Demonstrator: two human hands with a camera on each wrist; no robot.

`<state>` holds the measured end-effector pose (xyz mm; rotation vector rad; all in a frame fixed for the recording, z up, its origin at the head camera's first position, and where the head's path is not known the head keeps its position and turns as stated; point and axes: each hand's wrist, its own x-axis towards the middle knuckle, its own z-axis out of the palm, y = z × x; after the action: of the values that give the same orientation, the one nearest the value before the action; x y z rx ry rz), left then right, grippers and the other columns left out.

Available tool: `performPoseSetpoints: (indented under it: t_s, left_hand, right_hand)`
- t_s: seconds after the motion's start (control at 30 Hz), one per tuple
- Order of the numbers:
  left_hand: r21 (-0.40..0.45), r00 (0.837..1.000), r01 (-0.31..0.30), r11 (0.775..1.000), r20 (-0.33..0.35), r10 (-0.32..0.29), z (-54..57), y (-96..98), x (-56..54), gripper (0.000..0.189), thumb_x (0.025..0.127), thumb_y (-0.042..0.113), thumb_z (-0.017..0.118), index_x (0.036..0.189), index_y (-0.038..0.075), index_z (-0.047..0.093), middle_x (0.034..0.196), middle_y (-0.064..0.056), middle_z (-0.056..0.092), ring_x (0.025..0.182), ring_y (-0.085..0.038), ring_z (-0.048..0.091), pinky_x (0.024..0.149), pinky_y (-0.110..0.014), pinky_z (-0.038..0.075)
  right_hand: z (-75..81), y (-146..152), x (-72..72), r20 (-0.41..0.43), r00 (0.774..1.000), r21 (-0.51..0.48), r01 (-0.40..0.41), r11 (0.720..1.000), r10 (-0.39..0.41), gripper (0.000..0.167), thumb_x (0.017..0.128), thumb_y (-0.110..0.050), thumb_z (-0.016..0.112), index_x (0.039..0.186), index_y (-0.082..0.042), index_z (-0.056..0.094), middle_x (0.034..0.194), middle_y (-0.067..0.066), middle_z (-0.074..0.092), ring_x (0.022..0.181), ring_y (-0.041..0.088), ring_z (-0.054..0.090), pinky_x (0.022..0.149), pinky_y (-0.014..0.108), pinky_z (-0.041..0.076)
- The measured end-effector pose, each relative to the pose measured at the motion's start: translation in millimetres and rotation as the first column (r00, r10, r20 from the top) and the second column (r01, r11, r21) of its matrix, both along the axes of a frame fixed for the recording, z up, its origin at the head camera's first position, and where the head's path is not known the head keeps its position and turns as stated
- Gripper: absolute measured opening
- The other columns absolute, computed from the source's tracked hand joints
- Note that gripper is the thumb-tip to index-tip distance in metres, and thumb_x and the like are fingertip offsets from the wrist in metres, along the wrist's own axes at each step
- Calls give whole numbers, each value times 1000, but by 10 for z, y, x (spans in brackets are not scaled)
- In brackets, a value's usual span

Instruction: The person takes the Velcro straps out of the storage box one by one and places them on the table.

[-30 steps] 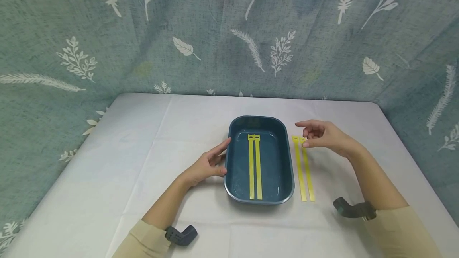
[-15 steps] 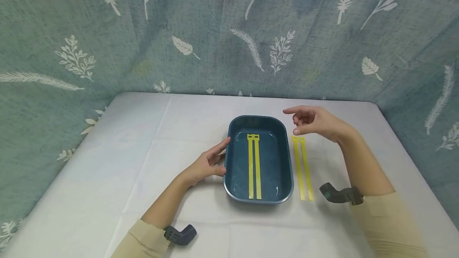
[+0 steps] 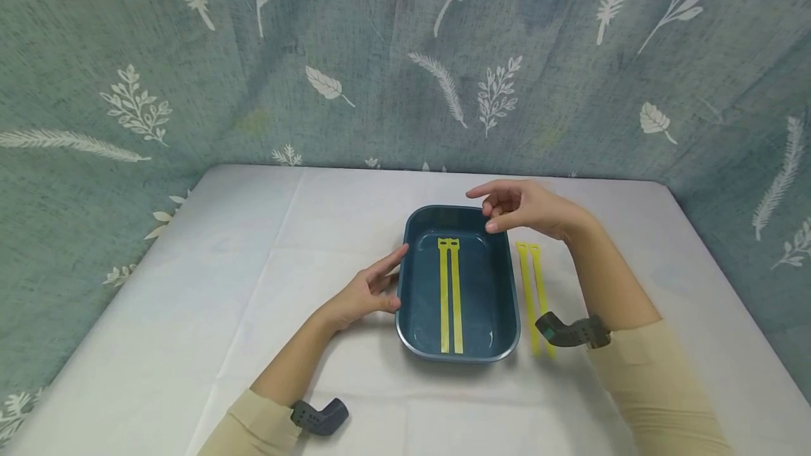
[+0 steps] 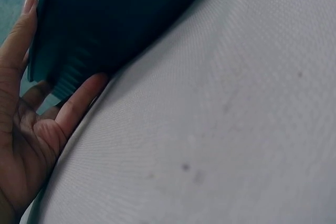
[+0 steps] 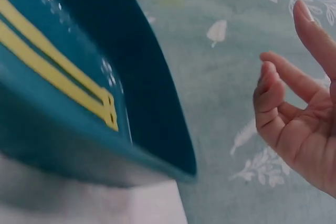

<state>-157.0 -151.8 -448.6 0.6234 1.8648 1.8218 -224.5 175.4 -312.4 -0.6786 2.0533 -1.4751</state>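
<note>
Two flat yellow strips (image 3: pixel 444 301) with slotted heads lie side by side on the floor of a deep blue rectangular tray (image 3: pixel 479 308). My left hand (image 3: pixel 362 295) touches the tray's left wall with fingertips and thumb spread; the left wrist view shows these fingers against the blue wall (image 4: pixel 115 19). Over the far right corner of the tray hovers my right hand (image 3: pixel 529 207), index finger extended and thumb apart. Its other fingers are bent, and nothing is between them in the right wrist view. Two more yellow strips (image 3: pixel 526 280) lie right of the tray, partly covered by the wrist camera.
A white cloth (image 3: pixel 304 231) covers the table. Behind it hangs a green-blue curtain (image 3: pixel 380 55) with white leaf prints. A dark wrist camera (image 3: pixel 319 417) is on the left forearm, and another (image 3: pixel 573 331) is on the right one.
My right hand has moved left and away from me, from above the strips on the cloth to the tray's far right corner. The left hand and the tray have stayed in place.
</note>
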Motion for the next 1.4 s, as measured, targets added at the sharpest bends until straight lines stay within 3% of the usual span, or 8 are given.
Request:
performPoseSetpoints:
  t_s: [0.17,0.4,0.63,0.77,0.93,1.2,1.4]
  left_hand:
    - [-5,1000,3,1000,-6,-3,-7,2,-9,93,75,37,80,150,30,26,159,3,14,142,-33,23,114,-44,23]
    - [-3,1000,-1,1000,-8,1,-1,14,-3,93,77,33,79,151,26,24,159,3,14,142,-34,23,114,-46,21]
    - [-5,1000,5,1000,-11,-6,-11,9,-12,92,77,34,78,151,26,24,159,2,13,142,-34,23,114,-46,21]
    - [-4,1000,7,1000,-8,-8,-23,5,-16,90,78,33,78,151,28,25,159,2,13,142,-34,24,114,-46,22]
    - [16,1000,18,1000,-9,-18,-12,10,-14,91,78,33,78,151,27,24,159,3,13,142,-35,22,114,-47,21]
    - [24,1000,24,999,-11,-23,-21,6,-9,93,78,33,78,152,23,22,159,3,13,142,-35,21,114,-46,20]
    - [23,1000,21,999,-1,-21,-22,-1,-16,93,78,31,78,151,24,22,159,5,13,143,-32,21,115,-44,18]
  right_hand:
    - [-37,-165,-37,23,999,8,-39,999,39,61,81,-11,75,135,-5,49,99,13,58,84,20,60,81,32,53]
    - [-219,-347,-174,51,998,25,-35,999,33,58,84,-9,71,136,0,47,99,10,59,91,21,58,87,30,51]
    - [-468,-482,-288,156,988,7,8,1000,-9,54,85,-10,68,135,-2,49,126,26,51,104,20,57,100,46,45]
    - [-597,-549,-296,174,984,12,46,999,-47,52,84,-7,70,133,-1,53,114,18,59,97,18,61,95,47,48]
    - [-724,-599,-278,111,988,77,96,992,-104,51,82,-7,72,129,1,55,89,3,64,82,16,64,83,41,55]
    - [-841,-669,-257,-37,994,180,103,978,-98,52,77,-11,78,124,1,59,78,3,63,69,16,62,70,35,56]
    - [-869,-695,-254,-179,983,385,114,916,-47,60,72,-20,83,124,-3,59,72,2,61,55,15,55,54,28,50]
